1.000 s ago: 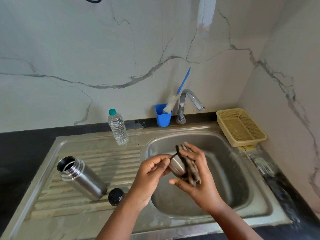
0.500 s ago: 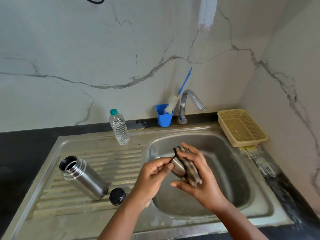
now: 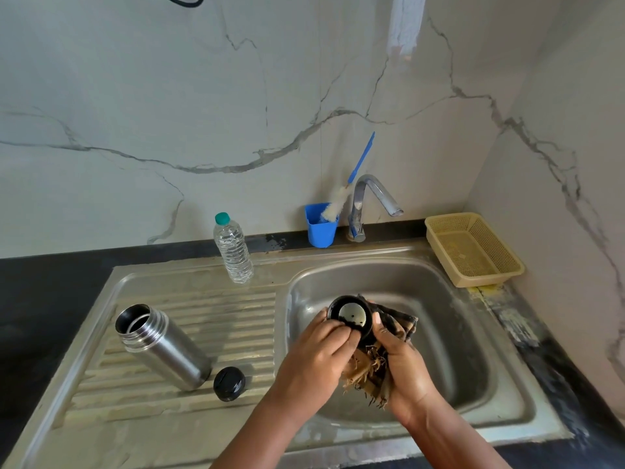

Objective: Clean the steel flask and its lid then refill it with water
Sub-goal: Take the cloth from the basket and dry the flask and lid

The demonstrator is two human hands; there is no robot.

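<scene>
The open steel flask lies on its side on the ribbed drainboard, mouth toward the back left. A small black inner cap sits beside its base. Over the sink basin I hold the flask's lid, its black rim and shiny inside facing up. My left hand grips the lid's near edge with curled fingers. My right hand holds a dark frayed cloth wrapped under and behind the lid.
A clear water bottle with a green cap stands at the back of the drainboard. A blue cup holds a bottle brush beside the tap. A yellow basket sits at the right corner.
The lid has turned so its open inside now faces up. Both hands have shifted round it, and the cloth now hangs below and behind the lid.
</scene>
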